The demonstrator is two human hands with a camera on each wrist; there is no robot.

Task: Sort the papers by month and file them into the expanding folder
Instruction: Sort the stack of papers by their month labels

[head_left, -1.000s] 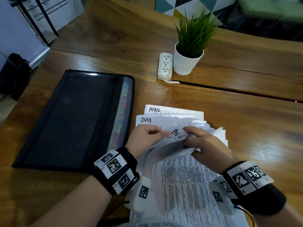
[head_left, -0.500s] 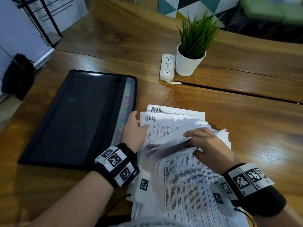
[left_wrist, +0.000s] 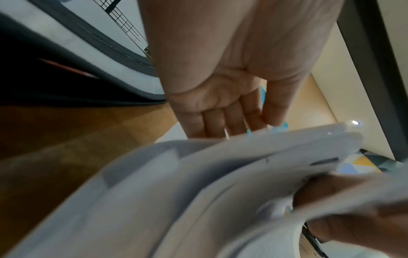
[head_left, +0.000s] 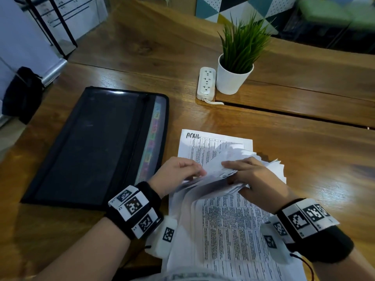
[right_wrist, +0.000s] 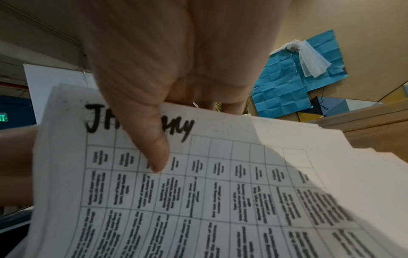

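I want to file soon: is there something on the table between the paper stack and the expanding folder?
Nothing visible: only bare wooden table lies between the paper stack and the expanding folder. The folder lies flat on its side.

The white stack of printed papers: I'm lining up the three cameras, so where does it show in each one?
Head: the white stack of printed papers lies low and centre on the wooden table, bent up by both hands.
Left wrist: curled sheets fill the lower half, blurred.
Right wrist: a gridded sheet fills the lower picture, the thumb over its heading.
Shared landmark: the right hand gripping the stack.
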